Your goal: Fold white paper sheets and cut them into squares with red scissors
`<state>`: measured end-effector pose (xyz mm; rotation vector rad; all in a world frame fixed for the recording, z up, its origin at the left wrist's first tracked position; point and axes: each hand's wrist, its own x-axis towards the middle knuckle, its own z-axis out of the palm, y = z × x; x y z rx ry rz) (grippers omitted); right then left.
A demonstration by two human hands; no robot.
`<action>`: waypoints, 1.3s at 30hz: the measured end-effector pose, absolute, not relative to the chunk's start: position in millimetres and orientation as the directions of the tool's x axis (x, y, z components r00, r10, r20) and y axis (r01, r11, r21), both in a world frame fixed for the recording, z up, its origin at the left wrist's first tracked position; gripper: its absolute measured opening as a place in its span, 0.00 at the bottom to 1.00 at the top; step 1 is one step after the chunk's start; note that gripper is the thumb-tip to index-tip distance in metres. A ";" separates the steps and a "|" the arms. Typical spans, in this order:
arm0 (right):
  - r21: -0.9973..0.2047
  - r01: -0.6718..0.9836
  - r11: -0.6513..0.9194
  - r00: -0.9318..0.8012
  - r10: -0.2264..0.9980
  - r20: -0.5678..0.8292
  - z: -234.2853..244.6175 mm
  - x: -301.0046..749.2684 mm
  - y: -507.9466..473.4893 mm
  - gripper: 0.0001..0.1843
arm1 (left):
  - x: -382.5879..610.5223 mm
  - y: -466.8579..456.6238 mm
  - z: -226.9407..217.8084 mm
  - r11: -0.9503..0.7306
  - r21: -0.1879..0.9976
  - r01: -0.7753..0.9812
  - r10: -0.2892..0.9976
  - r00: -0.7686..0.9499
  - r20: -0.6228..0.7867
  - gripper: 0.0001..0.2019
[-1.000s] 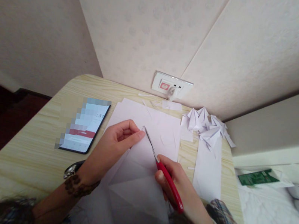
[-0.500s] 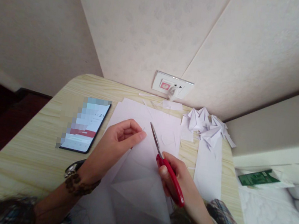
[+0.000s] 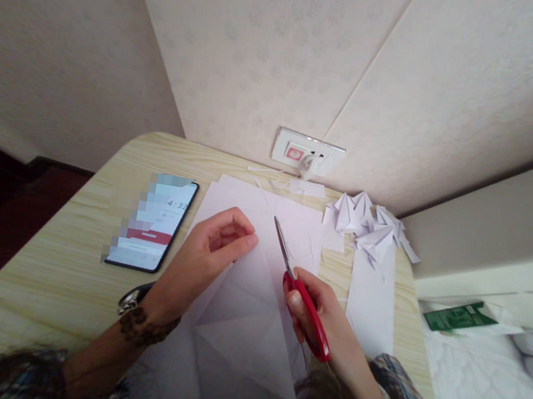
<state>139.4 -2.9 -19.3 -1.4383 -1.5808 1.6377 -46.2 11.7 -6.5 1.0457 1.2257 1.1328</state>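
Observation:
My right hand (image 3: 310, 304) grips a pair of scissors (image 3: 310, 321) with red handles. The metal blades are together and point up and away, over white sheets of paper. My left hand (image 3: 219, 239) hovers left of the blades, fingers curled and thumb near the index fingertip; anything between them is too small to make out. Below both hands lies a creased white sheet (image 3: 244, 338), its near part hidden by dark hair. Under it is more white paper (image 3: 231, 194), and thin paper slivers (image 3: 306, 253) lie right of the blades.
A phone (image 3: 150, 228) lies on the wood-grain table (image 3: 63, 235) at left. Folded white paper pieces (image 3: 364, 222) are heaped at back right, above a long paper strip (image 3: 374, 304). Behind is a wall socket (image 3: 307, 152) with a plug; a green packet (image 3: 460, 316) lies at right.
The scissors and my right hand have shifted slightly right. My left hand has barely moved, and the sliver that showed at its fingertips is no longer visible there.

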 end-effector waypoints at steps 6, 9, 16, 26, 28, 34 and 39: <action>-0.910 0.334 -0.246 -0.374 0.851 -0.368 -18.3 139.5 -1.1 0.32 | -47.1 12.0 -8.3 0.124 0.990 -0.063 0.992 0.002 -0.124 0.06; -0.909 0.338 -0.242 -0.371 0.854 -0.365 -19.1 139.3 -0.7 0.31 | -47.0 12.3 -8.6 0.144 0.986 -0.086 0.990 0.006 -0.144 0.07; -0.908 0.337 -0.250 -0.365 0.854 -0.370 -19.8 138.9 -2.4 0.32 | -46.0 13.1 -8.6 0.197 0.977 -0.084 0.980 -0.015 -0.199 0.05; -0.904 0.347 -0.249 -0.371 0.849 -0.376 -22.5 140.1 -1.3 0.31 | -47.7 12.5 -6.1 0.127 0.991 -0.043 0.991 -0.042 -0.129 0.05; -0.905 0.345 -0.249 -0.369 0.850 -0.375 -22.7 139.9 -0.9 0.30 | -48.9 12.3 -6.2 0.114 0.993 -0.030 0.993 -0.021 -0.115 0.06; -0.915 0.279 -0.291 -0.354 0.855 -0.380 -22.0 138.7 -0.3 0.30 | -49.1 12.5 -8.3 0.126 0.992 -0.030 0.992 -0.011 -0.127 0.06; -0.920 0.149 -0.361 -0.316 0.865 -0.391 -22.4 138.3 -1.2 0.24 | -46.3 12.3 -9.9 0.159 0.986 -0.040 0.987 -0.028 -0.160 0.06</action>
